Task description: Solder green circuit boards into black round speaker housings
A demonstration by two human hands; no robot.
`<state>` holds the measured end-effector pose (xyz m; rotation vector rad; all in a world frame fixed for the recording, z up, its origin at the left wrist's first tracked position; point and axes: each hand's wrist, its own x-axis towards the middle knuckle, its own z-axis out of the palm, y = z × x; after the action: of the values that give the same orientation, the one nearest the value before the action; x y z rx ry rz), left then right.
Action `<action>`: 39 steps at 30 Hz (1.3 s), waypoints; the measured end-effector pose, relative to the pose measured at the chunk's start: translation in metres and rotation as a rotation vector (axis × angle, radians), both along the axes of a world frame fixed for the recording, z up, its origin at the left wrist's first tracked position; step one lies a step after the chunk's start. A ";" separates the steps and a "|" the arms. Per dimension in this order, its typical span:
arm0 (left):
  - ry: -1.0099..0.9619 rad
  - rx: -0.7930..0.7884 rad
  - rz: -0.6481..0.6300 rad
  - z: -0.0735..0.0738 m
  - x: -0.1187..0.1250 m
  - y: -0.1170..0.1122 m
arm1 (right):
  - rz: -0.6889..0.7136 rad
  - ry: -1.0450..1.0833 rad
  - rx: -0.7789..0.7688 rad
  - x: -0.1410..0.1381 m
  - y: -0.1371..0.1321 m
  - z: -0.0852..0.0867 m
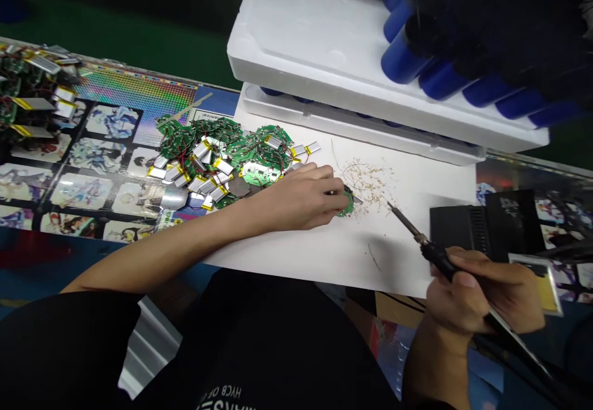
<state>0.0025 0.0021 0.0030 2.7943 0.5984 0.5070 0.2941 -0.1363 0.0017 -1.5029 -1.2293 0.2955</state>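
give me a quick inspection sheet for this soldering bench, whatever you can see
surface: white sheet laid over a table covered in cartoon prints
job's things: small green board on the sheet; soldering iron, tip clear of it; pile of boards and batteries at left
clutter: pale scraps strewn beside the small green board
hands: left hand pinches the small green board; right hand grips the soldering iron
cables: black cord leaves the iron toward lower right; thin red wires in the pile
surroundings: foam trays holding blue cylinders; black box at right
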 end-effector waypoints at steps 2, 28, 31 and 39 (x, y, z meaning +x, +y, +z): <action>-0.011 -0.007 -0.002 0.000 -0.001 0.000 | -0.076 0.039 0.097 -0.009 0.011 -0.004; -0.154 -0.110 0.006 -0.005 -0.005 -0.002 | 0.115 0.216 -0.086 -0.012 0.057 -0.050; -0.152 -0.152 -0.011 -0.004 -0.008 -0.001 | 0.087 0.223 -0.056 -0.009 0.055 -0.053; -0.091 -0.264 0.064 -0.001 -0.006 0.000 | -0.020 0.098 -0.012 -0.010 0.052 -0.053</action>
<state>-0.0035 0.0020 0.0019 2.4977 0.6826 0.5227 0.2838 -0.0842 -0.0512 -1.4921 -1.1360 0.3601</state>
